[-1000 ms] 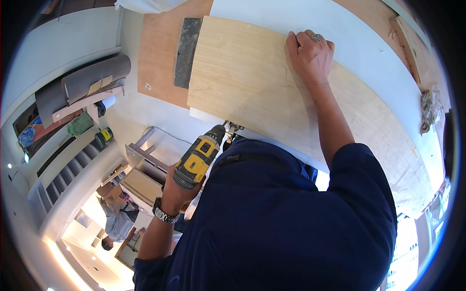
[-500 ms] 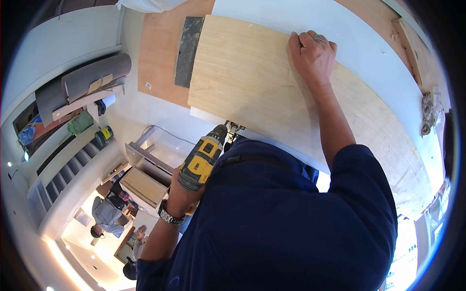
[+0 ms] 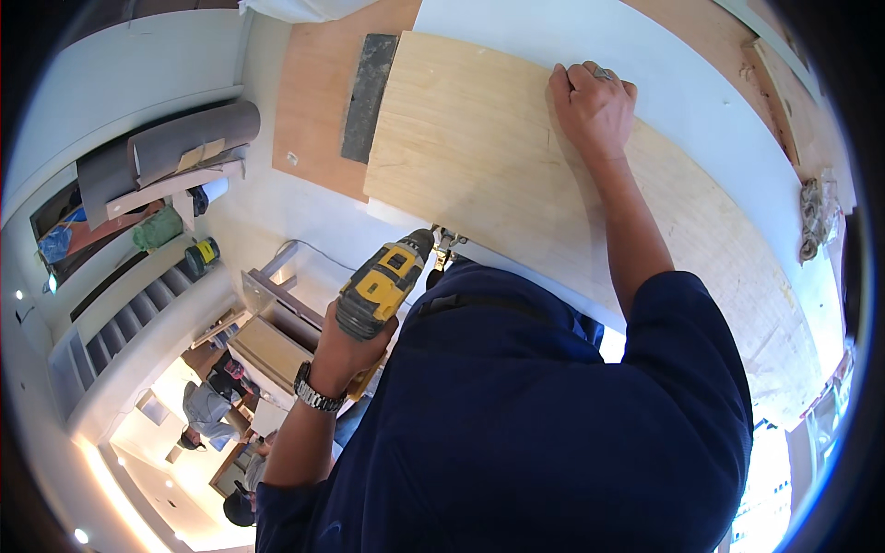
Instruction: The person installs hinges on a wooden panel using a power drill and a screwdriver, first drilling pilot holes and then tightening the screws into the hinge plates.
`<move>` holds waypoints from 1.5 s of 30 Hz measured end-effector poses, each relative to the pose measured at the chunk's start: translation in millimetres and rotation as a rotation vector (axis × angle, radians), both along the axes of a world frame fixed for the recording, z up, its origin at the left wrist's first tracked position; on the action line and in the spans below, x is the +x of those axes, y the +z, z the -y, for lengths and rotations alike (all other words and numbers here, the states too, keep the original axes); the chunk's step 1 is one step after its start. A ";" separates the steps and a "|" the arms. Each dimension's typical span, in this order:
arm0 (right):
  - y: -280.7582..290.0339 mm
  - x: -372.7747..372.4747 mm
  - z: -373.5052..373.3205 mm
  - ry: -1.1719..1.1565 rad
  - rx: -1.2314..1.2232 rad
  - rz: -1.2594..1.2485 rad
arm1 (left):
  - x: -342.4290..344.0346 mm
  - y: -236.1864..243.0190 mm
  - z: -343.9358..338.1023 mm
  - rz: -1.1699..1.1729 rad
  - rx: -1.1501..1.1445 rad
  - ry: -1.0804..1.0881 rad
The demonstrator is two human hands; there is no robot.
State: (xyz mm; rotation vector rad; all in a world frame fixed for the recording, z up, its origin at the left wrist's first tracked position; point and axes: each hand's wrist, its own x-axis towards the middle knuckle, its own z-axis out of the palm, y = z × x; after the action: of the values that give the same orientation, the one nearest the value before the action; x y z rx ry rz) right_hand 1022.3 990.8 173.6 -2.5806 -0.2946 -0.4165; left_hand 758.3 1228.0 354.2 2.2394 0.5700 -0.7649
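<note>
My left hand [image 3: 355, 343] is closed round the grip of a yellow and black cordless drill [image 3: 380, 288]. The drill's chuck points up and to the right, at a metal hinge [image 3: 445, 243] on the near edge of a pale wooden board [image 3: 479, 138]. Whether the bit touches the hinge cannot be made out. On the board's far edge rests my right hand [image 3: 597, 111], its fingers curled over that edge and a ring on one of them. The drill's handle is mostly hidden by my left hand and body.
Beneath the board lies a white panel [image 3: 516, 37]. A dark flat strip [image 3: 371, 97] sits beside its left end. Lower left are an open wooden drawer box [image 3: 269, 348] and a person in grey [image 3: 205, 405]. Rolled dark sheeting [image 3: 198, 138] lies on a shelf.
The drill and my left hand have shifted slightly left and upward in view, the chuck staying by the hinge. My right hand keeps its place on the board. The people in the background have moved slightly.
</note>
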 end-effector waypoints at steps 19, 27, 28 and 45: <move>2.6 -10.1 -0.4 -0.006 -0.051 0.016 | -8.4 1.2 -9.1 -0.057 -0.104 0.134; 41.0 -110.3 3.2 0.068 0.601 -0.815 | -78.0 -1.2 -27.8 0.220 -0.206 0.180; 39.5 -129.4 4.2 0.205 0.665 -0.922 | -86.1 -3.8 -31.6 0.242 -0.215 0.145; 19.0 -196.4 -69.2 0.528 1.044 -1.626 | -149.9 -35.3 -53.1 0.661 -0.617 0.178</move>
State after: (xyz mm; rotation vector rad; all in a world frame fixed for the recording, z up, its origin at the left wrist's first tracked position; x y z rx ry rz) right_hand 825.9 1060.0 192.6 -1.0885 -0.0655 1.3005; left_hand 608.4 1281.1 318.9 1.6845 0.1641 -0.0554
